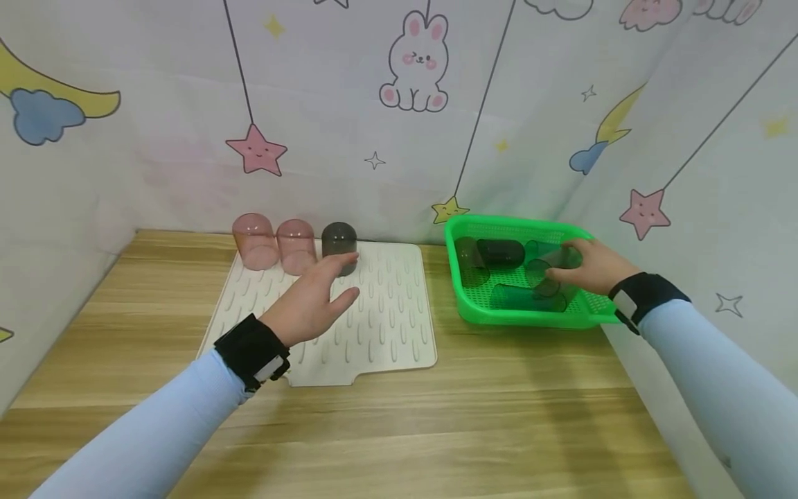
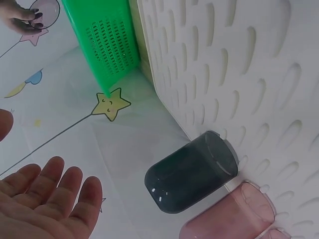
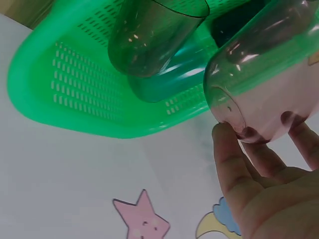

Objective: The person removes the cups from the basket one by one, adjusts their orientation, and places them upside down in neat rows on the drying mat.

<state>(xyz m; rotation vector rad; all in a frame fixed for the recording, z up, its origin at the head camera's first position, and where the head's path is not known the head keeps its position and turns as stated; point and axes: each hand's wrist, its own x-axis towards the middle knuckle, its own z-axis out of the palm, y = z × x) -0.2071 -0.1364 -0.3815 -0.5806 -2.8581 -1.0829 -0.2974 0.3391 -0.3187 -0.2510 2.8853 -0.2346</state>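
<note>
In the head view my right hand (image 1: 595,267) grips a see-through pinkish cup (image 3: 274,94) over the right end of the green basket (image 1: 530,318). Thumb and fingers lie around the cup's side; in the right wrist view it is tilted, with its closed end toward the fingertips. My left hand (image 1: 308,301) is held over the white drying mat (image 1: 389,333), fingers extended, holding nothing. Just beyond its fingertips a dark grey cup (image 1: 339,237) stands upside down on the mat. Two pink cups, one at the left (image 1: 254,242) and one beside it (image 1: 296,246), are upside down too.
Inside the basket lie a black cup (image 1: 501,254), a brownish cup (image 1: 471,260) and teal cups, one along the near side (image 1: 514,298). The basket stands right of the mat on a wooden table (image 1: 399,430). A patterned cloth wall (image 1: 349,90) rises directly behind.
</note>
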